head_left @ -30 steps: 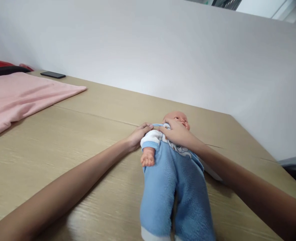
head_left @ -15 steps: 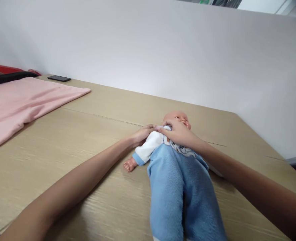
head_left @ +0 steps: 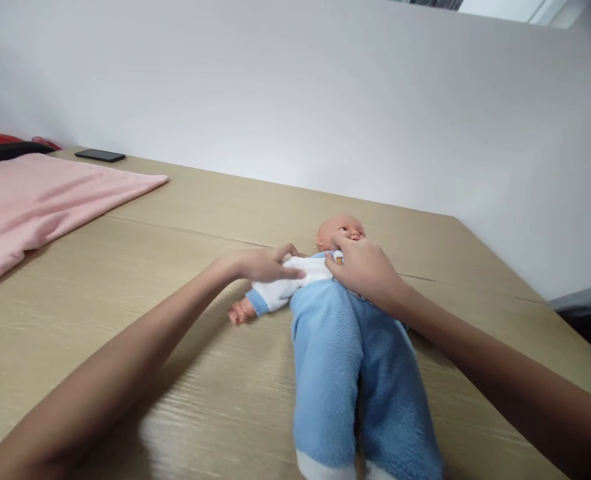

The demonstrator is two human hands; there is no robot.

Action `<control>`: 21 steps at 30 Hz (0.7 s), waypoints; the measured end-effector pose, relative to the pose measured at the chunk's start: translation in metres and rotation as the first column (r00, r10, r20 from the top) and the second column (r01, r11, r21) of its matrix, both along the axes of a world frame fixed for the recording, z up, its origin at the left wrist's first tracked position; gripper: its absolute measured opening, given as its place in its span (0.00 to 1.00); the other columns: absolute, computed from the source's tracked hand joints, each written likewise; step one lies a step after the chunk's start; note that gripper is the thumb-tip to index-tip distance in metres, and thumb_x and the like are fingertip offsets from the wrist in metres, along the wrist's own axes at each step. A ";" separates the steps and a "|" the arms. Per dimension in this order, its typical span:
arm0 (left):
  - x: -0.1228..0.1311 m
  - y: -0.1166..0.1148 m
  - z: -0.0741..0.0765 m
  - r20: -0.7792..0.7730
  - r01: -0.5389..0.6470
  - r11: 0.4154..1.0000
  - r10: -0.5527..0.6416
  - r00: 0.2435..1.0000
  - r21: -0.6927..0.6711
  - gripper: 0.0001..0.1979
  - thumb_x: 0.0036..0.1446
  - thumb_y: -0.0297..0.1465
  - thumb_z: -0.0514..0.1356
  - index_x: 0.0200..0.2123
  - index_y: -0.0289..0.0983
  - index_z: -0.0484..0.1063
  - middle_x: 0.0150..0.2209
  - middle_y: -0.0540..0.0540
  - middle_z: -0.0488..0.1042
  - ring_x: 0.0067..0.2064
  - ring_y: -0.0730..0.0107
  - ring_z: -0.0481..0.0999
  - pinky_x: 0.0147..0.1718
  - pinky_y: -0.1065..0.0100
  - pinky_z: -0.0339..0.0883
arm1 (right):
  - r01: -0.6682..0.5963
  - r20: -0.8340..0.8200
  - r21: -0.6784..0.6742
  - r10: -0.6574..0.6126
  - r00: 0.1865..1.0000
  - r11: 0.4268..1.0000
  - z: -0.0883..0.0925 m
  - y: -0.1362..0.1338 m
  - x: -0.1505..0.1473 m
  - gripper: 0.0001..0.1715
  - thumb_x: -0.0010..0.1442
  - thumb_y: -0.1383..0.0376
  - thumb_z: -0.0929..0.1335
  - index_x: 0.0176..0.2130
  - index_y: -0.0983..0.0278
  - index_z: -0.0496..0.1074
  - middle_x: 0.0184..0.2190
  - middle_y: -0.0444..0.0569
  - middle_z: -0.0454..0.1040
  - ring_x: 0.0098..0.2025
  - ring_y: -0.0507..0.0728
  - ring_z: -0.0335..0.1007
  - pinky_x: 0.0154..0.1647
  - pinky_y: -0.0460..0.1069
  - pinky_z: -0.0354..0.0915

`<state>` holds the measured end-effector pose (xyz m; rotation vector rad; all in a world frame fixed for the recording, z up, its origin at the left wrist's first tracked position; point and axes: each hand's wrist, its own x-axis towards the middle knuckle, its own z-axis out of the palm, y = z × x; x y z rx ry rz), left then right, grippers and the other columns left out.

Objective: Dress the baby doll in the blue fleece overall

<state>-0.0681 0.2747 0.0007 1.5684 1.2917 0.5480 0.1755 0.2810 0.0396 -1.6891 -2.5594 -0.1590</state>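
A baby doll [head_left: 325, 320] lies on its back on the table, head away from me, in fleecy blue trousers and a white top with blue cuffs. My left hand [head_left: 270, 262] grips the upper sleeve and shoulder on the doll's left-hand side in view, thumb in front and fingers behind. Across the chest, my right hand [head_left: 364, 270] holds the front of the top just below the chin, its fingers bent into the cloth. This hand hides much of the chest print and the doll's other arm.
The doll rests on a wood-grain table [head_left: 215, 373]. A pink cloth [head_left: 50, 200] is spread at the left, with a black phone [head_left: 100, 155] behind it. A white partition [head_left: 295, 100] rises along the table's back edge. Something dark [head_left: 583, 327] stands past the right edge.
My left hand has shifted down over the shoulder, parting from my right hand. The top is pulled across, showing more white cloth. The doll's arm has swung outward a little.
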 end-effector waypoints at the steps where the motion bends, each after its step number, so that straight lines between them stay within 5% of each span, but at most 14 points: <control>1: -0.004 0.000 0.004 -0.051 0.019 1.000 -0.019 0.999 0.013 0.30 0.45 0.46 0.81 0.51 0.44 0.82 0.34 0.49 0.83 0.38 0.55 0.77 0.39 0.65 0.61 | 0.004 0.003 -0.004 -0.004 1.000 1.000 -0.001 0.000 0.002 0.18 0.74 0.59 0.65 0.54 0.65 0.78 0.49 0.63 0.86 0.48 0.70 0.82 0.41 0.56 0.65; 9: -0.010 0.003 0.009 -0.217 0.108 0.992 -0.093 0.972 0.062 0.32 0.50 0.49 0.78 0.57 0.47 0.83 0.39 0.46 0.85 0.40 0.51 0.78 0.45 0.62 0.63 | 0.062 -0.025 -0.021 -0.062 0.998 0.998 0.001 -0.002 0.014 0.18 0.72 0.60 0.65 0.53 0.66 0.78 0.48 0.62 0.86 0.45 0.69 0.82 0.37 0.55 0.59; 14: -0.009 0.008 -0.004 -0.150 0.154 0.983 -0.138 0.979 0.101 0.28 0.52 0.48 0.78 0.54 0.45 0.85 0.45 0.44 0.87 0.45 0.49 0.81 0.48 0.62 0.67 | -0.025 -0.258 -0.197 -0.027 0.966 0.980 0.000 0.006 0.039 0.23 0.73 0.46 0.66 0.45 0.62 0.78 0.46 0.56 0.85 0.48 0.67 0.80 0.43 0.54 0.64; 19: -0.008 0.006 -0.014 -0.047 0.193 0.973 -0.189 0.981 0.127 0.24 0.56 0.46 0.76 0.53 0.45 0.86 0.55 0.43 0.86 0.56 0.46 0.82 0.52 0.62 0.69 | -0.205 -0.457 -0.593 -0.116 0.882 0.779 0.000 0.004 0.110 0.33 0.69 0.34 0.66 0.41 0.59 0.78 0.37 0.50 0.82 0.40 0.64 0.79 0.41 0.54 0.70; 21: -0.008 0.005 -0.016 -0.008 0.180 0.976 -0.181 0.984 0.120 0.26 0.58 0.48 0.74 0.57 0.44 0.84 0.58 0.42 0.85 0.58 0.45 0.81 0.55 0.61 0.70 | -0.232 -0.490 -0.617 -0.136 0.861 0.752 -0.005 -0.006 0.140 0.31 0.70 0.36 0.68 0.44 0.58 0.80 0.40 0.51 0.83 0.45 0.65 0.80 0.45 0.55 0.72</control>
